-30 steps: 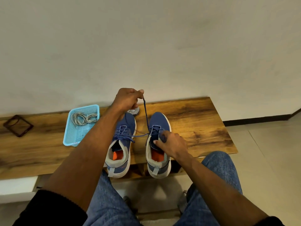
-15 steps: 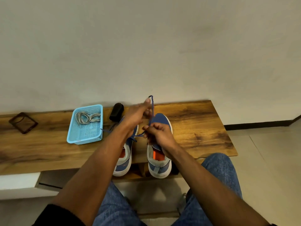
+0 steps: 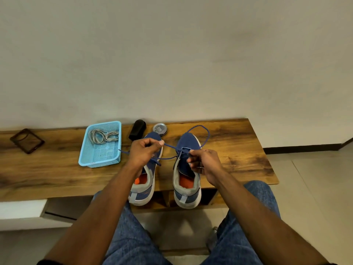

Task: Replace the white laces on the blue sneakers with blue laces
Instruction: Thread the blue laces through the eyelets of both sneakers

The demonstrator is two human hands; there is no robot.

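Frame centre: left hand [image 3: 143, 152] and right hand [image 3: 202, 162] each pinching blue lace [image 3: 204, 139] over right-side sneaker [image 3: 186, 175] on bench [image 3: 238, 150]; white laces [image 3: 103, 136] in basket [image 3: 99, 163], upper left.

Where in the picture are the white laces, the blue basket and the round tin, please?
white laces [image 3: 103, 136], head view, on the middle of the bundle lying in the basket.
blue basket [image 3: 99, 163], head view, on its near wall.
round tin [image 3: 159, 129], head view, on the middle of its lid.
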